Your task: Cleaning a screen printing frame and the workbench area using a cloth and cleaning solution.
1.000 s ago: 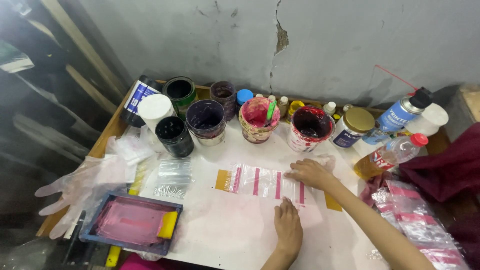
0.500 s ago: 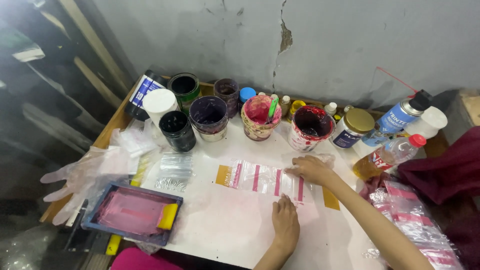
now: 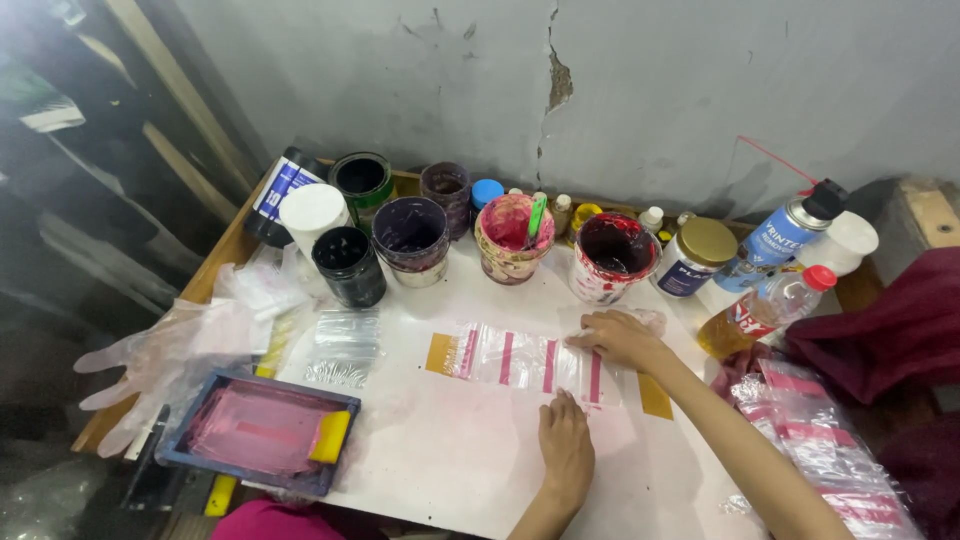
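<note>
A clear plastic bag (image 3: 525, 360) with red stripes lies flat at mid-frame on the white tabletop (image 3: 450, 460), bare sheet open below it and paint pots (image 3: 510, 240) crowding the upper edge. The left hand (image 3: 566, 445) presses flat, fingers together, on the bag's lower edge. The right hand (image 3: 622, 338), fingers loosely curled, rests on its right end.

left hand (image 3: 566, 443): flat on surface (image 3: 450, 470), touching striped clear bag (image 3: 525, 358)
right hand (image 3: 622, 338): pressing bag's far edge
</note>
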